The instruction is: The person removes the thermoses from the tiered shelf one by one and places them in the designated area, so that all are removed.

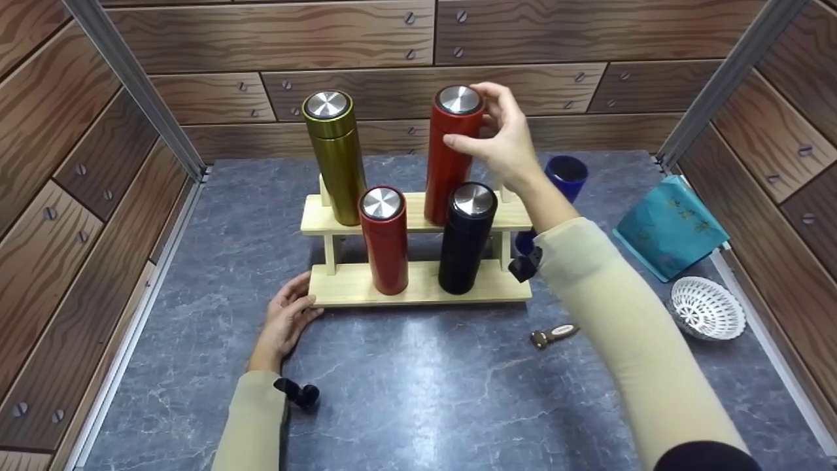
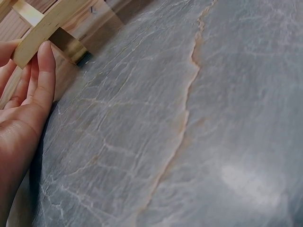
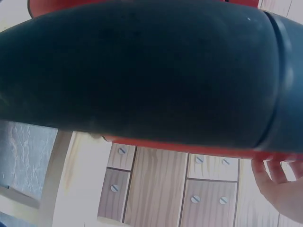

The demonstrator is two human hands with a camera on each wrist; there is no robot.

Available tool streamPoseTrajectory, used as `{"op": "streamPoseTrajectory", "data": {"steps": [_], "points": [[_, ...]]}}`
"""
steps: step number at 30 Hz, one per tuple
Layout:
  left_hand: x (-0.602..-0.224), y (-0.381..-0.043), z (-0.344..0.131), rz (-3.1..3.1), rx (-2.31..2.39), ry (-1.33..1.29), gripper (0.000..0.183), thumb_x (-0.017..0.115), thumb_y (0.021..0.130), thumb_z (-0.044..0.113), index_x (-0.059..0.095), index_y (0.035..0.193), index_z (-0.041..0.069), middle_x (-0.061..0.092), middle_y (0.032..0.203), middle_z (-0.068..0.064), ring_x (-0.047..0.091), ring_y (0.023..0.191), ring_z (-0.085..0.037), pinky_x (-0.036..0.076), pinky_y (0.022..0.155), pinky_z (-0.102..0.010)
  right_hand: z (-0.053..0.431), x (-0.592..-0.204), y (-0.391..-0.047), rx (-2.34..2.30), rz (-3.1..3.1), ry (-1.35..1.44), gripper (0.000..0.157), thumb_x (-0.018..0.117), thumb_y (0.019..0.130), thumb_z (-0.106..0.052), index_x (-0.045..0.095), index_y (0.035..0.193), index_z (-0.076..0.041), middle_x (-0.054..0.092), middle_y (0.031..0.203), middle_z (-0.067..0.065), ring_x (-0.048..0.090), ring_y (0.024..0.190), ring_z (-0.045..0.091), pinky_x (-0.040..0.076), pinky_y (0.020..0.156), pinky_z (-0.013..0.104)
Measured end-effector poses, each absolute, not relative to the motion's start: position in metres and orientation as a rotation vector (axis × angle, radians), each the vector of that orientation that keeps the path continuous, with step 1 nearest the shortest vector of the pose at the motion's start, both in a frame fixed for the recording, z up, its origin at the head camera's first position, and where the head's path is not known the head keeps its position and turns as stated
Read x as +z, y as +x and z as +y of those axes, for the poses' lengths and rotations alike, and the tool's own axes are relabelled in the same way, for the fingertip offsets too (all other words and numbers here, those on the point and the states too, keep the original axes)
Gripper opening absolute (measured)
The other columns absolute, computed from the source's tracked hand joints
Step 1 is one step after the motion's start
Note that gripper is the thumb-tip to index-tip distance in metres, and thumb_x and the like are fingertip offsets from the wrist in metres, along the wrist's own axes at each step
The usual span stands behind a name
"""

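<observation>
My right hand [image 1: 513, 140] grips a tall orange-red thermos [image 1: 448, 170] near its lid, thumb in front and fingers behind. That thermos stands upright on the upper step of a two-step wooden rack [image 1: 340, 289]. With its thumb and fingers, my left hand [image 1: 284, 320] holds the left end of the lower step; the left wrist view shows this pinch on the wood [image 2: 35, 40]. A gold-green thermos [image 1: 343, 170] is at the upper step's left. On the lower step stand a red thermos [image 1: 386, 248] and a dark thermos [image 1: 463, 255], which fills the right wrist view.
A blue cup-like container [image 1: 567, 175] stands behind my right forearm. To the right are a teal pouch [image 1: 670, 229] and a white woven basket [image 1: 706, 311]. A small brown object with a pale label [image 1: 554, 335] lies in front of the rack. Wood-patterned walls enclose the table.
</observation>
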State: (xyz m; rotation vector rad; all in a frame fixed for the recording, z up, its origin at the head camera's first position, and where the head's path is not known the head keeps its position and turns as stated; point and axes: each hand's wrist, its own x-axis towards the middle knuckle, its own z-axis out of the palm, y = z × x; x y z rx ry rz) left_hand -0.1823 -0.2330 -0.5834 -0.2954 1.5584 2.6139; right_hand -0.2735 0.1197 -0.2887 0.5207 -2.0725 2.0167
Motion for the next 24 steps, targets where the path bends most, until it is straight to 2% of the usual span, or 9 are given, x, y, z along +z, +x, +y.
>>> {"op": "streamPoseTrajectory", "data": {"steps": [11, 20, 24], "points": [[-0.585, -0.182, -0.233, 1.542, 2.628, -0.279, 0.054, 0.06, 0.084, -0.007, 0.044, 0.134, 0.005, 0.046, 0.127, -0.015, 0.058, 0.09, -0.023, 0.052, 0.069, -0.033, 0.149, -0.303, -0.289, 1.98, -2.042, 0.515, 0.067, 0.083, 0.062, 0.002, 0.052, 0.121, -0.01, 0.061, 0.114, 0.009, 0.055, 0.099, 0.028, 0.045, 0.085, 0.037], [-0.584, -0.182, -0.233, 1.543, 2.638, -0.262, 0.054, 0.06, 0.084, -0.007, 0.043, 0.134, 0.004, 0.046, 0.126, -0.016, 0.058, 0.09, -0.024, 0.053, 0.069, -0.032, 0.166, -0.307, -0.285, 1.893, -2.068, 0.474, 0.068, 0.084, 0.061, 0.0, 0.053, 0.12, -0.011, 0.061, 0.115, 0.008, 0.054, 0.1, 0.027, 0.043, 0.085, 0.038], [-0.585, -0.181, -0.233, 1.539, 2.64, -0.255, 0.054, 0.059, 0.084, -0.008, 0.043, 0.134, 0.004, 0.046, 0.126, -0.016, 0.058, 0.09, -0.024, 0.053, 0.069, -0.033, 0.172, -0.309, -0.281, 1.896, -2.033, 0.446, 0.068, 0.084, 0.06, 0.002, 0.053, 0.119, -0.009, 0.061, 0.114, 0.009, 0.055, 0.098, 0.026, 0.044, 0.085, 0.035]]}}
